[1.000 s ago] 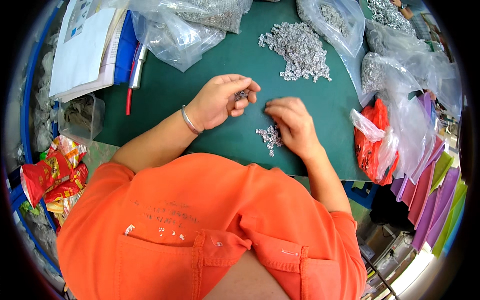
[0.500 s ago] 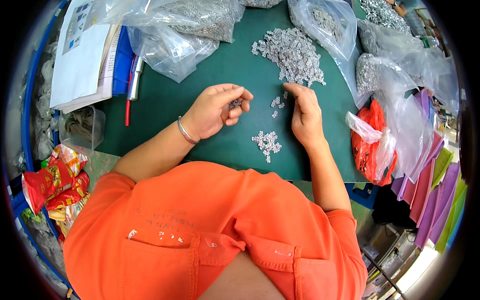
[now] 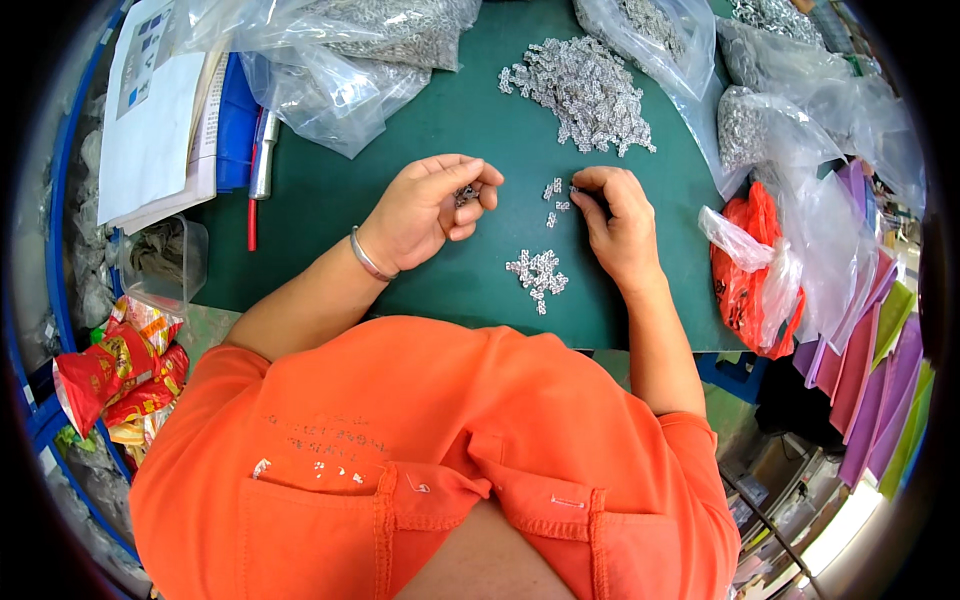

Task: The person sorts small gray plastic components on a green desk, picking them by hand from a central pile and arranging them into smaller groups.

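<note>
Over the green table [image 3: 330,200], my left hand [image 3: 425,210] is palm-up with curled fingers, cupping several small metal pieces [image 3: 465,196]. To its right, my right hand [image 3: 622,225] has thumb and forefinger closed on a small metal piece [image 3: 574,190] at the tabletop. Several loose pieces [image 3: 552,218] lie just left of those fingertips. A small heap of silvery, open-cut metal pieces [image 3: 537,272] lies between my forearms, nearer to me. Beyond my hands spreads a large pile of such pieces [image 3: 588,95].
Clear plastic bags [image 3: 340,90] of metal parts stand at the back left, others [image 3: 745,130] at the right. A red plastic bag [image 3: 745,255] hangs near the right edge. Papers [image 3: 150,120], a blue folder [image 3: 235,130], a red pen [image 3: 252,225] and a clear tub [image 3: 165,260] are at the left.
My right hand's fingers have closed from a loose, extended pose into a pinch on a small metal piece. My left hand stays nearly where it was, still cupping its pieces.
</note>
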`<state>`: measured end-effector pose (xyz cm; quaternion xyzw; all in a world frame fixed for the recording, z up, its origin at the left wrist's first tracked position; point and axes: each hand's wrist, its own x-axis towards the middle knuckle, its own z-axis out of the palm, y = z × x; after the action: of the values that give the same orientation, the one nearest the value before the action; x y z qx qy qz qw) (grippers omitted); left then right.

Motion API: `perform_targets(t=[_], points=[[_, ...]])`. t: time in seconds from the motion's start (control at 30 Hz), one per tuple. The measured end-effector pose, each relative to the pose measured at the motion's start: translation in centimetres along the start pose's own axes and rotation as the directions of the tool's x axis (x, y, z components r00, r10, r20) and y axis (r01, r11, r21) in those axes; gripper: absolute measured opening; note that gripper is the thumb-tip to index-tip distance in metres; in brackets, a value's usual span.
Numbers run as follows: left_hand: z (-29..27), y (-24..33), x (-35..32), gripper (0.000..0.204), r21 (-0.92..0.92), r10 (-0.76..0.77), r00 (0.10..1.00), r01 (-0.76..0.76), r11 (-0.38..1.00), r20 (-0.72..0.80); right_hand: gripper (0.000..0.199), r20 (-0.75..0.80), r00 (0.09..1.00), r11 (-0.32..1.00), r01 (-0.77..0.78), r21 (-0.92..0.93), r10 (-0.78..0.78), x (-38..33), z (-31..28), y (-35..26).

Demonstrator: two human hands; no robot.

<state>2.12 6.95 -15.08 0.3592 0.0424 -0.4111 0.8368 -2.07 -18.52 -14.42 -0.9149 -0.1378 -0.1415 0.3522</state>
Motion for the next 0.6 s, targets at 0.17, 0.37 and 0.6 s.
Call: perform_targets(t=[0.17,0.37,0.6], points=[[-0.1,0.1,0.0,0.026,-0.005,0.005,1.0,-0.005,1.0,0.017,0.019,0.191,0.963,0.958,-0.224,0.179,0.19,-1.4,-1.6,-0.8],[0.2,0.0,0.2,0.026,0.022,0.006,1.0,-0.006,1.0,-0.001,0.02,-0.005,0.997,0.992,0.076,0.103,-0.076,-0.9,0.2,-1.0],[0.3,0.1,-0.1,0.025,0.012,0.011,1.0,-0.011,1.0,-0.014,0.023,0.094,0.995,0.992,0.009,0.127,-0.021,-2.1,-1.1,-1.6]])
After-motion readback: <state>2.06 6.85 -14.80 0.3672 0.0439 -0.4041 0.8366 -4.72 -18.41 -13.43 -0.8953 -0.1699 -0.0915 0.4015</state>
